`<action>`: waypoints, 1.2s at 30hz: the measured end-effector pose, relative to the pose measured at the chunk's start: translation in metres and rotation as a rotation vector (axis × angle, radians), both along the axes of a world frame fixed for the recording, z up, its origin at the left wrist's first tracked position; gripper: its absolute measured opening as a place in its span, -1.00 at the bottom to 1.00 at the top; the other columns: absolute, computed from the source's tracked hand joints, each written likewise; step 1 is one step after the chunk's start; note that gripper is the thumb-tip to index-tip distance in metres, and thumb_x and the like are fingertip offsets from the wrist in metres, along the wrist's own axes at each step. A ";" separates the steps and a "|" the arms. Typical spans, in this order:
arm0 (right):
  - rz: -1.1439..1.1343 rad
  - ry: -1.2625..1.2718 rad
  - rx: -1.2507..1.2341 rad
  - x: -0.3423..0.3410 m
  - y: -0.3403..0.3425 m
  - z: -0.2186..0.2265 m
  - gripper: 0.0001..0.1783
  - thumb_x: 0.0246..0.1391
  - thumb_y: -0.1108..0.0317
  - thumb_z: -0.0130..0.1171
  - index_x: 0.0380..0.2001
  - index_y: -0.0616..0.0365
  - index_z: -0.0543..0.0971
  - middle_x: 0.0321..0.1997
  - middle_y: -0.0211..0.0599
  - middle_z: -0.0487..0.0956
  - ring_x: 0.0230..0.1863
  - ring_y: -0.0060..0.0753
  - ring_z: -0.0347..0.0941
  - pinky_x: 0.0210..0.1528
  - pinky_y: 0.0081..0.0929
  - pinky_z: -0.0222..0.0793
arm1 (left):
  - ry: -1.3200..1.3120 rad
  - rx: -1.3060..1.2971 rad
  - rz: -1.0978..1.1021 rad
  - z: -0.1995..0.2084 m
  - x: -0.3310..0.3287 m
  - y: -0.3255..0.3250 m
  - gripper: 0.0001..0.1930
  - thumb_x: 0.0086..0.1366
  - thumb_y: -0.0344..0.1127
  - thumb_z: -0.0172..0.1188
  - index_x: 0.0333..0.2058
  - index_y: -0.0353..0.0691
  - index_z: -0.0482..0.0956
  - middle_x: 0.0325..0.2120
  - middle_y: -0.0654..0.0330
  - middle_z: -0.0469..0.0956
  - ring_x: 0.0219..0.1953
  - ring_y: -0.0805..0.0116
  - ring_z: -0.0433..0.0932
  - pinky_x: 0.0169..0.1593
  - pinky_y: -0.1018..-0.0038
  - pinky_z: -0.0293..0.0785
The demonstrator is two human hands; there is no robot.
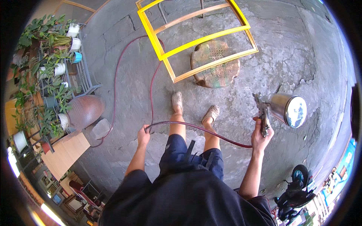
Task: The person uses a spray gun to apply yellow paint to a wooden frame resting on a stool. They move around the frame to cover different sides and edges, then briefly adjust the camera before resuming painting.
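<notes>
My right hand (261, 139) is wrapped round the handle of a paint-smeared spray gun (263, 116), which has a shiny metal cup (279, 105) on its far side. From near that hand a dark red air hose (196, 126) sags across in front of my legs. My left hand (143, 135) is closed round the hose, which then loops away over the floor. Farther ahead, a wooden frame (205, 38) rests over a round, paint-stained stool (218, 78). Its upper faces are bright yellow, while lower bars show bare wood.
Potted plants (49, 83) crowd a metal rack at the left. Beside them are a large brown clay jar (86, 111), a stone block (101, 129) and a light wooden board (66, 154). A motorbike (296, 194) stands at the lower right. The concrete floor (279, 64) is cracked and patchy.
</notes>
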State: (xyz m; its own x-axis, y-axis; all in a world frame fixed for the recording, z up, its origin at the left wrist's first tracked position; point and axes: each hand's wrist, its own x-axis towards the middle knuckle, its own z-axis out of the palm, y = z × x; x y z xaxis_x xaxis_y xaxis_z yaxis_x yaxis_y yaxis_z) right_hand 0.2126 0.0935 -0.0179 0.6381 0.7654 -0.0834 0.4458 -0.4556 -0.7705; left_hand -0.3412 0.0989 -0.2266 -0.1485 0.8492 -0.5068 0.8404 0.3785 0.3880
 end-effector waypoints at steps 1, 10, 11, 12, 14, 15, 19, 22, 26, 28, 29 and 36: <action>0.012 -0.060 0.078 0.010 -0.003 -0.015 -0.79 0.28 0.31 0.20 -0.31 0.25 0.65 -0.47 -0.25 0.62 -0.45 -0.49 0.50 -0.32 -0.44 0.41 | -0.081 0.121 -0.001 0.008 0.016 0.016 -0.70 0.29 -0.16 0.28 -0.14 -0.25 0.61 -0.29 -0.07 0.67 -0.23 -0.06 0.65 -0.12 0.21 0.51; 0.111 -0.034 0.023 0.039 0.015 -0.129 -0.81 0.19 0.39 0.28 -0.22 0.31 0.64 -0.46 -0.18 0.63 -0.44 -0.45 0.53 -0.33 -0.42 0.41 | -0.057 0.574 -0.273 -0.027 0.075 0.084 -0.58 0.28 0.03 0.27 -0.39 -0.29 0.55 -0.51 0.14 0.44 -0.42 0.20 0.39 -0.34 0.24 0.28; 0.023 0.013 0.020 0.040 0.020 -0.143 -0.84 0.23 0.39 0.23 -0.26 0.29 0.65 -0.47 -0.23 0.63 -0.45 -0.49 0.50 -0.32 -0.43 0.40 | -0.111 0.668 -0.181 -0.039 0.081 0.090 -0.55 0.32 0.01 0.21 -0.51 -0.30 0.49 -0.60 0.14 0.36 -0.51 0.18 0.32 -0.40 0.23 0.18; -0.065 0.059 0.023 0.041 0.026 -0.155 -0.84 0.26 0.39 0.18 -0.31 0.27 0.66 -0.49 -0.28 0.63 -0.45 -0.53 0.47 -0.31 -0.44 0.40 | -0.124 0.739 -0.082 -0.050 0.083 0.095 -0.56 0.33 -0.03 0.20 -0.55 -0.31 0.46 -0.63 0.14 0.33 -0.53 0.18 0.30 -0.41 0.23 0.17; -0.084 0.088 0.078 0.032 0.042 -0.179 -0.84 0.26 0.39 0.19 -0.31 0.27 0.66 -0.47 -0.29 0.64 -0.46 -0.53 0.47 -0.31 -0.44 0.40 | -0.148 0.884 0.124 -0.070 0.085 0.103 -0.56 0.35 -0.13 0.17 -0.62 -0.31 0.40 -0.69 0.15 0.27 -0.57 0.17 0.26 -0.43 0.24 0.14; -0.009 0.080 0.060 0.029 0.045 -0.187 -0.83 0.26 0.39 0.19 -0.31 0.27 0.67 -0.47 -0.30 0.64 -0.45 -0.53 0.47 -0.31 -0.44 0.40 | -0.096 0.944 0.111 -0.076 0.086 0.112 -0.58 0.34 -0.19 0.15 -0.65 -0.31 0.37 -0.70 0.14 0.25 -0.58 0.17 0.24 -0.43 0.24 0.12; 0.203 -0.034 0.108 0.047 0.038 -0.244 -0.67 0.38 0.23 0.11 0.02 0.23 0.61 -0.38 -0.39 0.66 -0.74 -0.78 0.25 -0.71 -0.65 0.11 | 0.060 1.179 -0.073 -0.084 0.088 0.148 -0.63 0.29 -0.37 0.09 -0.70 -0.31 0.28 -0.73 0.13 0.21 -0.61 0.16 0.19 -0.46 0.24 0.05; 0.066 0.044 0.073 0.035 0.061 -0.256 -0.66 0.39 0.20 0.10 0.01 0.23 0.61 -0.37 -0.38 0.67 -0.76 -0.76 0.24 -0.73 -0.63 0.11 | 0.068 1.292 -0.220 -0.090 0.087 0.163 -0.69 0.16 -0.46 0.05 -0.71 -0.30 0.20 -0.74 0.12 0.16 -0.64 0.16 0.15 -0.48 0.24 -0.01; 0.265 -0.139 0.177 0.028 0.059 -0.307 -0.67 0.39 0.24 0.08 0.03 0.23 0.61 -0.35 -0.35 0.68 -0.77 -0.75 0.25 -0.73 -0.63 0.13 | 0.009 1.401 -0.316 -0.106 0.072 0.170 -0.73 0.03 -0.45 0.06 -0.74 -0.31 0.18 -0.76 0.11 0.10 -0.66 0.20 0.09 -0.50 0.26 -0.04; 0.203 -0.099 0.191 0.020 0.059 -0.311 -0.74 0.35 0.27 0.13 -0.15 0.25 0.65 -0.52 -0.38 0.59 -0.71 -0.70 0.30 -0.65 -0.58 0.17 | -0.009 1.462 -0.349 -0.105 0.060 0.166 -0.74 -0.02 -0.44 0.06 -0.75 -0.31 0.18 -0.76 0.12 0.08 -0.66 0.22 0.09 -0.50 0.28 -0.05; 0.122 -0.063 0.210 0.013 0.061 -0.309 -0.74 0.31 0.29 0.19 -0.33 0.28 0.69 -0.70 -0.42 0.50 -0.65 -0.66 0.35 -0.56 -0.54 0.21 | -0.013 1.509 -0.344 -0.107 0.057 0.165 -0.75 -0.06 -0.42 0.05 -0.76 -0.31 0.17 -0.75 0.14 0.08 -0.65 0.23 0.08 -0.50 0.29 -0.06; 0.079 -0.036 0.289 -0.021 0.079 -0.323 -0.63 0.34 0.16 0.17 -0.37 0.26 0.70 -0.76 -0.45 0.46 -0.80 -0.65 0.32 -0.71 -0.55 0.14 | -0.009 1.675 -0.286 -0.120 0.036 0.142 -0.71 -0.01 -0.38 0.07 -0.76 -0.31 0.18 -0.77 0.16 0.09 -0.65 0.25 0.10 -0.50 0.32 -0.07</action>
